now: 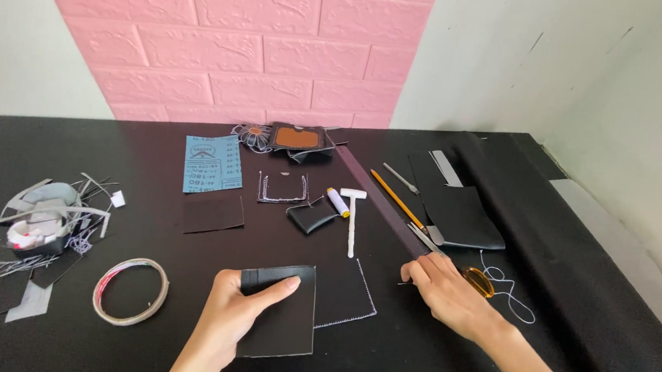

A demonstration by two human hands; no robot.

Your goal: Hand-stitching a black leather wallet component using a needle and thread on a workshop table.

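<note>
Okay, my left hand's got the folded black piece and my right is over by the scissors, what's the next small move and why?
Probably close the right hand on the orange-handled scissors and lift them. Its fingers already rest at the handles, while the left hand pins the folded black piece flat on the table, so nothing else needs steadying.

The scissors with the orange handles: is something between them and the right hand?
Nothing visible lies between them. The right hand rests on the black table right against the scissors, its fingers by the blades, the orange handle just behind its knuckles. The left hand holds a folded black leather piece apart.
</note>
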